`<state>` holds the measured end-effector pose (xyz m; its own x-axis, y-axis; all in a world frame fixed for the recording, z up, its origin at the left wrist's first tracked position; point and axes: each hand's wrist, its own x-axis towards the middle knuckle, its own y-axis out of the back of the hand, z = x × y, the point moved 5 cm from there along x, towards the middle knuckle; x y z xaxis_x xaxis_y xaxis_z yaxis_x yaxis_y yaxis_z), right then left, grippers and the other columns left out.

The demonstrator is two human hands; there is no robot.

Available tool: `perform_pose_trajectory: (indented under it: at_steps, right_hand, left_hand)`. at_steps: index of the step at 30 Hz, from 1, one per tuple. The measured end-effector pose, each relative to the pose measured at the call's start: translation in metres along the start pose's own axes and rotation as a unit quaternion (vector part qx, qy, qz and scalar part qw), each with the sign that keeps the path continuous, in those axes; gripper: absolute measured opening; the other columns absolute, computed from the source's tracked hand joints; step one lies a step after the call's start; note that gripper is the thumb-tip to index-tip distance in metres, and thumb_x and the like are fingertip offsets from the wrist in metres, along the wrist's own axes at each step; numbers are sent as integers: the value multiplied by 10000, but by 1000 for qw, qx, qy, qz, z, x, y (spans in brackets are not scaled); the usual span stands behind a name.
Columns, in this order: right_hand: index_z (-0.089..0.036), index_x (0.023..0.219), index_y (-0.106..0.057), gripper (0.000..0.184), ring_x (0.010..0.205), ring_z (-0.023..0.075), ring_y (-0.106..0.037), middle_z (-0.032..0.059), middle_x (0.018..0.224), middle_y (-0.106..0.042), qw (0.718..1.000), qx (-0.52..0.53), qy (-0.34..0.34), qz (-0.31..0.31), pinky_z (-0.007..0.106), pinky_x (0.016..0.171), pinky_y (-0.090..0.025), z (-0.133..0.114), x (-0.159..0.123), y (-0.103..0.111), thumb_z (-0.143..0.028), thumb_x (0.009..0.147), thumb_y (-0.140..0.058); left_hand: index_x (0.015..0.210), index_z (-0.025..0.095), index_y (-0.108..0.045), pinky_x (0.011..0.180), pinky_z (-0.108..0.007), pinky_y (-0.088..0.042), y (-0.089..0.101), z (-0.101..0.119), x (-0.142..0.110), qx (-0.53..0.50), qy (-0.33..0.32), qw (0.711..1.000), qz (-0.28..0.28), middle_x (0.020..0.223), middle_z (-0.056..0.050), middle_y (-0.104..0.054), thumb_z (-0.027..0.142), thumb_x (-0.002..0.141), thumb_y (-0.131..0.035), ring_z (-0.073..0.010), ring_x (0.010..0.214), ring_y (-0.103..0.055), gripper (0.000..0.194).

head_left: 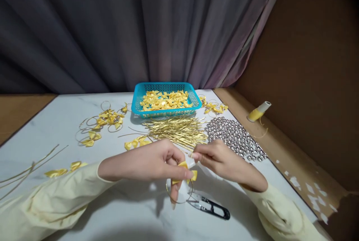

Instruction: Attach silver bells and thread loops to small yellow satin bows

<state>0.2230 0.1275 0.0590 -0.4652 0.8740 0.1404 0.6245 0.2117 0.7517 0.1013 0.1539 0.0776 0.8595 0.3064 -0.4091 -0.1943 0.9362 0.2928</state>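
Observation:
My left hand (165, 160) pinches a yellow ribbon bow (194, 175) between thumb and fingers, near the table's middle. A thin gold wire ring (167, 192) hangs below the bow, around one of my lower fingers. Just to the right, my right hand (215, 156) is closed, thumb and index finger pressed together close to the bow. Whatever lies in that pinch is too small to make out. Black-handled thread snips (214, 207) lie on the table under my hands, their blades pointing left behind the ring.
A turquoise basket (134, 102) of yellow bows stands at the back. Before it lie gold wire strips (176, 130) and silver beads (232, 136). Bows on rings (108, 119) sit left, more (214, 107) right. A yellow thread spool (256, 114) stands at the right edge.

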Motion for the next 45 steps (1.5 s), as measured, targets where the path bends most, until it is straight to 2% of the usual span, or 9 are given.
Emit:
perform_pose_trajectory:
  at_steps: [6,8,14,19,24,29,31,38,45]
  right_hand:
    - [-165,793,-590,326,456,73,-334,-50,505,-361,952,266,-95,114,194,433,-249,13,-5,7,-376,907,-370]
    - [-174,882,-590,350,386,62,-208,-72,467,-312,910,380,-125,108,196,378,-155,15,-7,2,-393,922,-320]
    - [-152,837,-580,409,313,14,-138,37,766,-633,781,614,-117,11,201,338,-85,14,-5,-11,-416,920,-279]
    - [-172,355,-316,651,301,55,-212,-55,288,-256,711,692,-124,-14,214,391,-200,18,-3,-21,-506,907,-228]
    - [-180,315,-126,693,273,42,-138,-71,244,-114,768,619,-143,73,228,394,-169,23,-4,-21,-545,889,-257]
    - [-198,393,-124,623,363,52,-119,-73,374,-127,935,290,-124,160,231,384,-95,24,-9,-16,-568,849,-335]
    - [-189,399,-168,592,382,58,-130,-62,406,-144,971,138,-67,184,237,392,-103,17,-11,-13,-496,875,-340]
    - [-180,655,-620,431,414,92,-290,-26,426,-367,976,-71,95,183,241,443,-229,-4,-13,-16,-245,919,-285]
    - [-181,417,-227,544,383,60,-187,-51,414,-199,971,92,-25,220,233,394,-156,14,-14,-9,-379,918,-306]
  left_hand:
    - [610,155,-621,522,-181,-368,-2,-6,1,-20,-8,1000,5,507,1,-638,404,802,-518,-87,473,-443,332]
    - [617,156,-618,506,-184,-358,-2,-7,2,-16,-5,1000,14,514,2,-643,401,797,-521,-88,470,-457,320]
    - [620,146,-616,489,-189,-359,-3,-12,5,-4,-9,1000,26,555,-16,-662,375,808,-489,-76,425,-438,322]
    - [616,149,-562,497,-186,-365,-6,-18,10,-20,-4,1000,16,565,-24,-668,379,806,-491,-84,445,-462,307]
    - [615,156,-517,476,-184,-346,-11,-21,12,-59,8,998,-3,580,-25,-678,366,791,-511,-81,437,-441,274]
    - [604,161,-492,434,-187,-327,-16,-25,14,-107,4,994,-12,552,-18,-667,314,772,-524,-75,401,-449,230]
    - [596,162,-489,444,-193,-348,-19,-27,16,-122,-4,992,-21,548,-17,-667,314,759,-538,-81,412,-473,229]
    - [592,149,-565,487,-209,-393,-25,-25,15,-130,-20,990,-44,583,-46,-687,381,761,-545,-105,479,-540,287]
    - [698,140,-622,571,-208,-413,-13,-16,11,-100,-31,994,-13,656,-40,-695,413,809,-511,-101,523,-532,315]
